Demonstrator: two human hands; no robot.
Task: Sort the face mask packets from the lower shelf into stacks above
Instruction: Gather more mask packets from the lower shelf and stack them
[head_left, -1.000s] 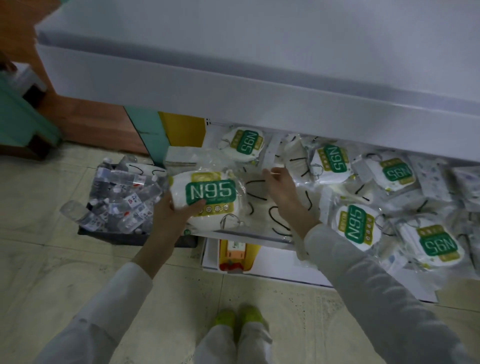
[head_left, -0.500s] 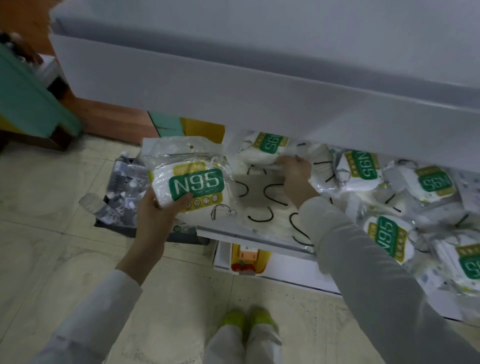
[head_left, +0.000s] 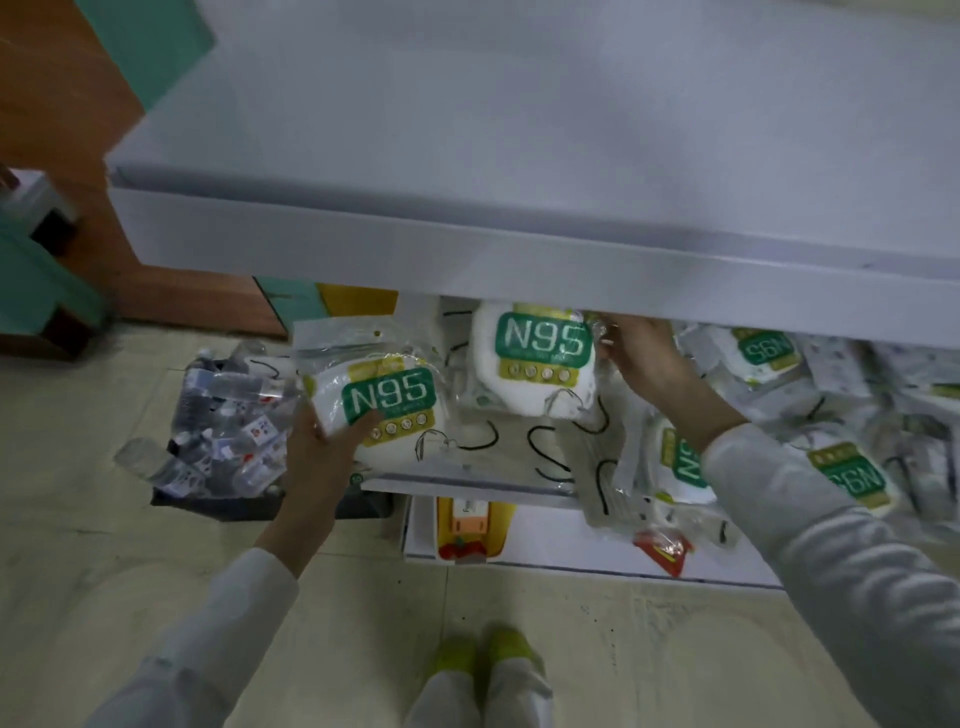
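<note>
My left hand grips a white N95 mask packet with a green label, held out in front of the lower shelf's left end. My right hand pinches the right edge of a second N95 packet, lifted upright just under the upper shelf's front lip. The lower shelf holds several more N95 packets and clear packets of white masks with black ear loops, piled loosely to the right. The white upper shelf is bare where it shows.
A dark crate of small plastic bottles stands on the floor at the left. Below the lower shelf lie a yellow and orange packet and a red packet on a white bottom board. My feet stand on pale floor tiles.
My right hand has picked a second N95 packet out of the pile and raised it upright. My left hand still holds the first packet. The camera has tilted up, showing more of the upper shelf.
</note>
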